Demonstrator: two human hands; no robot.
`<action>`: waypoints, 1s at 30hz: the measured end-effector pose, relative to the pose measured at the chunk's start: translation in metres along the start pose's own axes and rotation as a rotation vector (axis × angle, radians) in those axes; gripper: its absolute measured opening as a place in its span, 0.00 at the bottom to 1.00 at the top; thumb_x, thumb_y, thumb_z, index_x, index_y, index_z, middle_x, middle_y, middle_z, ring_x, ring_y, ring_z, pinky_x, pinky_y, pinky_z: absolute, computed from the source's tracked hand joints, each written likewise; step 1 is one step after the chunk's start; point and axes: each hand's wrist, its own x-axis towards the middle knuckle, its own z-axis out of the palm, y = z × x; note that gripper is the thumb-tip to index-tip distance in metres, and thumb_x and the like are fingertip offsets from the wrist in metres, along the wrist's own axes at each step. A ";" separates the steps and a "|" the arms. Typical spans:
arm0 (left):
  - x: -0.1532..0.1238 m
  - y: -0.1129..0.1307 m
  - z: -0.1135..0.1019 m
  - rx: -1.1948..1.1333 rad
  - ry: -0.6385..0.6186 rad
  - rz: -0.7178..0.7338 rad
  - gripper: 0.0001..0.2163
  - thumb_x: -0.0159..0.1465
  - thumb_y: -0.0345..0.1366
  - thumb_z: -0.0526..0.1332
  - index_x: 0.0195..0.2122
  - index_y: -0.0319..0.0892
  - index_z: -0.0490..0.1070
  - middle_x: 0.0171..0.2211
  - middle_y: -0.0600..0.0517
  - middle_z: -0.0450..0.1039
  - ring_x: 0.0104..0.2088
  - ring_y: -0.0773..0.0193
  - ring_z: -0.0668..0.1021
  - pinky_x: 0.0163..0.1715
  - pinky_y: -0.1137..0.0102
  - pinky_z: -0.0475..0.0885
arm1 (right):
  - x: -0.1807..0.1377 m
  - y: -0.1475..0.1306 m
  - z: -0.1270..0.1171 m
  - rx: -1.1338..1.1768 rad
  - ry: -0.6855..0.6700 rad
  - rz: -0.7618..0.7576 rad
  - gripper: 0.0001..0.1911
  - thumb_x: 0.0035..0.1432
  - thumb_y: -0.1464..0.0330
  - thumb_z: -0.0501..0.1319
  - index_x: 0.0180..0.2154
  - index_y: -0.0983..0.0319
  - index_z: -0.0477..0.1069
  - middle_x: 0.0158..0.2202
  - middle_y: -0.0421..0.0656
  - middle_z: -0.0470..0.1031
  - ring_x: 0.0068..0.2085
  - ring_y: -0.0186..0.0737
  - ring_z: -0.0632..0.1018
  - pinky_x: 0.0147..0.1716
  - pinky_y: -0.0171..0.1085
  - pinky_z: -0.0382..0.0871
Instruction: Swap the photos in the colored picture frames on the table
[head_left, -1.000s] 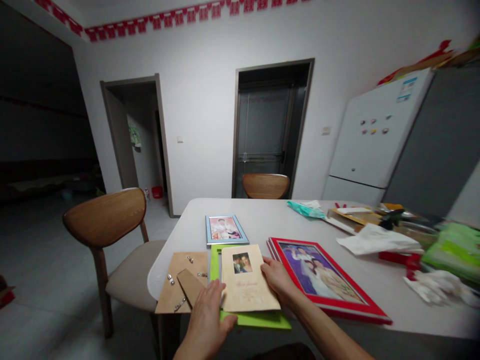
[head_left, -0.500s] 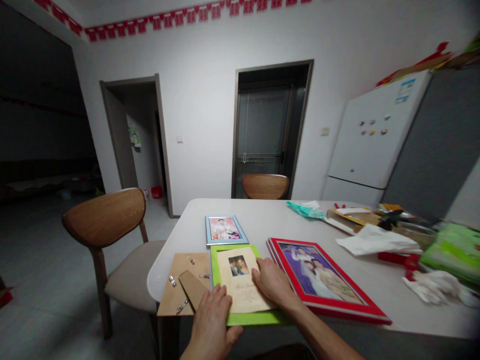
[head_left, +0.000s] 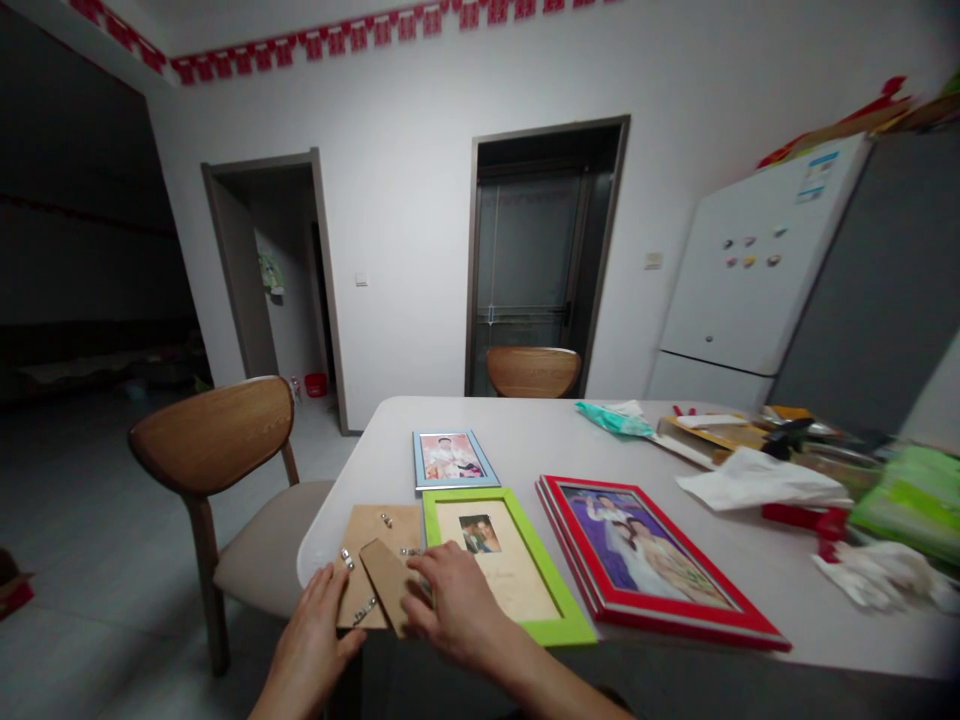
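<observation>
A brown frame backing board (head_left: pixel 375 530) with metal clips and a fold-out stand lies at the table's near left corner. My left hand (head_left: pixel 311 630) holds its near left edge, thumb on top. My right hand (head_left: pixel 454 600) rests on the stand and the board's right edge, fingers curled over it. Just right of the board lies a green picture frame (head_left: pixel 544 590) with a cream photo card (head_left: pixel 499 565) lying inside it.
A small blue framed photo (head_left: pixel 452 458) lies behind the green frame. A large red framed photo (head_left: pixel 645 555) lies to the right. Papers, tissues and green packets (head_left: pixel 900 500) crowd the table's right end. A wooden chair (head_left: pixel 217 440) stands at the left, a fridge (head_left: pixel 750 280) behind.
The cream photo card went from lying on top of the green frame to lying inside it. Both hands then left the frame and moved left onto the brown backing board.
</observation>
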 end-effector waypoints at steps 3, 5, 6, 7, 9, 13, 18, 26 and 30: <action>0.001 -0.006 0.008 -0.004 0.044 0.006 0.25 0.47 0.32 0.56 0.49 0.36 0.61 0.53 0.43 0.59 0.54 0.58 0.60 0.52 0.64 0.56 | 0.004 -0.015 0.020 -0.074 -0.030 -0.038 0.20 0.41 0.56 0.58 0.36 0.60 0.68 0.36 0.46 0.68 0.40 0.47 0.65 0.40 0.44 0.55; 0.001 -0.004 0.007 -0.024 0.057 0.007 0.24 0.47 0.32 0.56 0.47 0.38 0.62 0.52 0.44 0.61 0.53 0.58 0.62 0.52 0.65 0.58 | 0.006 -0.017 0.026 -0.064 -0.023 -0.022 0.17 0.41 0.61 0.59 0.36 0.60 0.67 0.36 0.45 0.67 0.39 0.45 0.65 0.39 0.43 0.56; 0.000 -0.002 0.004 -0.039 0.061 0.011 0.23 0.47 0.32 0.56 0.47 0.38 0.63 0.51 0.44 0.61 0.52 0.58 0.63 0.51 0.65 0.59 | 0.007 -0.017 0.025 -0.035 -0.011 -0.012 0.15 0.42 0.64 0.58 0.36 0.59 0.67 0.36 0.45 0.67 0.38 0.44 0.65 0.38 0.41 0.56; 0.000 0.001 0.000 -0.057 0.069 0.020 0.23 0.47 0.33 0.57 0.47 0.38 0.63 0.51 0.43 0.62 0.52 0.58 0.64 0.51 0.65 0.59 | 0.008 -0.017 0.023 0.005 0.006 -0.010 0.15 0.43 0.67 0.57 0.37 0.59 0.67 0.36 0.44 0.66 0.38 0.42 0.66 0.37 0.40 0.57; -0.001 0.012 -0.011 -0.097 0.105 0.052 0.23 0.48 0.33 0.57 0.47 0.36 0.62 0.52 0.42 0.61 0.51 0.57 0.64 0.51 0.65 0.60 | 0.007 -0.014 0.013 0.088 0.053 -0.026 0.15 0.43 0.69 0.57 0.38 0.58 0.67 0.36 0.44 0.66 0.38 0.40 0.66 0.37 0.38 0.58; -0.003 0.046 -0.024 -0.185 0.159 0.140 0.22 0.49 0.32 0.58 0.47 0.35 0.62 0.52 0.41 0.59 0.52 0.58 0.63 0.51 0.62 0.59 | -0.005 0.001 -0.020 0.186 0.119 -0.067 0.14 0.44 0.71 0.56 0.37 0.59 0.68 0.38 0.45 0.67 0.40 0.40 0.67 0.40 0.39 0.59; -0.006 0.095 -0.008 -0.309 0.051 0.232 0.22 0.48 0.31 0.60 0.46 0.37 0.64 0.51 0.42 0.61 0.51 0.57 0.65 0.51 0.62 0.60 | -0.035 0.044 -0.055 0.183 0.061 0.019 0.16 0.45 0.70 0.55 0.39 0.61 0.69 0.42 0.47 0.67 0.44 0.41 0.67 0.44 0.39 0.59; -0.002 0.128 0.009 -0.251 -0.130 0.289 0.14 0.53 0.31 0.55 0.41 0.38 0.67 0.47 0.44 0.67 0.51 0.55 0.64 0.51 0.59 0.58 | -0.053 0.087 -0.057 0.056 0.017 0.115 0.17 0.44 0.69 0.54 0.39 0.62 0.70 0.42 0.48 0.68 0.44 0.42 0.68 0.44 0.38 0.59; -0.005 0.125 0.010 -0.231 -0.164 0.327 0.16 0.54 0.33 0.55 0.44 0.39 0.64 0.51 0.44 0.62 0.54 0.55 0.60 0.52 0.56 0.54 | -0.050 0.087 -0.044 -0.032 0.013 0.104 0.17 0.43 0.70 0.54 0.39 0.60 0.70 0.42 0.47 0.69 0.43 0.42 0.68 0.43 0.39 0.58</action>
